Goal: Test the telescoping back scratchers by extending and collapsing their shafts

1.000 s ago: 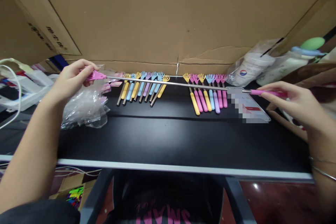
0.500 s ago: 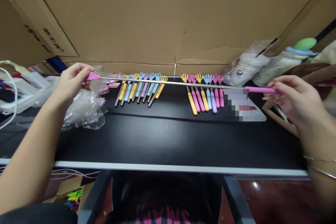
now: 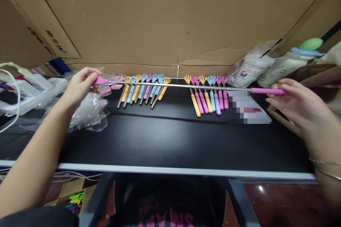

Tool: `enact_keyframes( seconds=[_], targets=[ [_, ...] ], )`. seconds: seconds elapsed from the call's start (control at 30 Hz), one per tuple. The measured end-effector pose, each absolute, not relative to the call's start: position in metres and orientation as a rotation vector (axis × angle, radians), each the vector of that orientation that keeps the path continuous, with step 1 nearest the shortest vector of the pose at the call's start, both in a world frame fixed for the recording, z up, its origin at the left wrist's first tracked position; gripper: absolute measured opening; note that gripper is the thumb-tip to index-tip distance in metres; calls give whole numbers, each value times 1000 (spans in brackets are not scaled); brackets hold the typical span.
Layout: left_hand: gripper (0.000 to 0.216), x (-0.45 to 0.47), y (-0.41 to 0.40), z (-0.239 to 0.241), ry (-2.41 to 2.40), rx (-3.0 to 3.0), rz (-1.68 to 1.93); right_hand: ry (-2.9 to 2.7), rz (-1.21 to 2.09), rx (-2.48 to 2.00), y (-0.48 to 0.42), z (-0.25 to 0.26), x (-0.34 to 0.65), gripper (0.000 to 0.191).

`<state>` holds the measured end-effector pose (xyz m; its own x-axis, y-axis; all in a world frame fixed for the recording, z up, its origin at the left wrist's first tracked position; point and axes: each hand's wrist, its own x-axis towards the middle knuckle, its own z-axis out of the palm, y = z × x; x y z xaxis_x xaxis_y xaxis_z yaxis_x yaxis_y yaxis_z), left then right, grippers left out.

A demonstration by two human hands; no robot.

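Observation:
A telescopic back scratcher (image 3: 170, 85) with a pink head and pink handle is stretched level above the table, its thin metal rod pulled out long. My left hand (image 3: 83, 84) pinches the pink head, whose claw is mostly hidden by the fingers. At the other end, my right hand (image 3: 297, 101) grips the tip of the pink handle. Behind and below the rod lie two rows of short, collapsed back scratchers: a left group (image 3: 146, 92) in yellow, blue and purple, and a right group (image 3: 209, 103) in yellow, pink, blue and purple.
Clear plastic bags (image 3: 89, 115) are heaped at the left beside a white plastic holder (image 3: 34, 95) and cable. A phone-like flat item (image 3: 255, 115), partly blurred out, lies right. Behind it stand a bagged cup (image 3: 252, 69) and bottle (image 3: 289, 65). Cardboard (image 3: 170, 17) walls the back.
My left hand has shifted a little to the right with the pink head, and the rod looks slightly shorter. My right hand has moved only slightly. The laid-out back scratchers have stayed put.

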<state>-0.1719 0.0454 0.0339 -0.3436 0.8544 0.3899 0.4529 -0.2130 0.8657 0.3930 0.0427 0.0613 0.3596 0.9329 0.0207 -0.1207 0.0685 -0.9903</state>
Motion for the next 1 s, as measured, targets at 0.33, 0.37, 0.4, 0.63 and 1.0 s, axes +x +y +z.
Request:
enact_keyframes(
  seconds=[0.33, 0.37, 0.4, 0.63, 1.0],
  targets=[
    [12, -153, 40, 37, 1653, 1459, 1474, -808, 1000, -1196, 47, 58, 407, 14],
    [13, -152, 40, 36, 1632, 1440, 1469, -788, 1001, -1194, 47, 57, 407, 14],
    [13, -151, 40, 36, 1612, 1419, 1471, -770, 1001, -1192, 48, 57, 407, 15],
    [21, -148, 44, 31, 1352, 1199, 1670, -734, 989, -1201, 50, 54, 401, 17],
    [27, -117, 27, 49, 1118, 685, 1847, -691, 991, -1152, 67, 38, 419, 14]
  ],
)
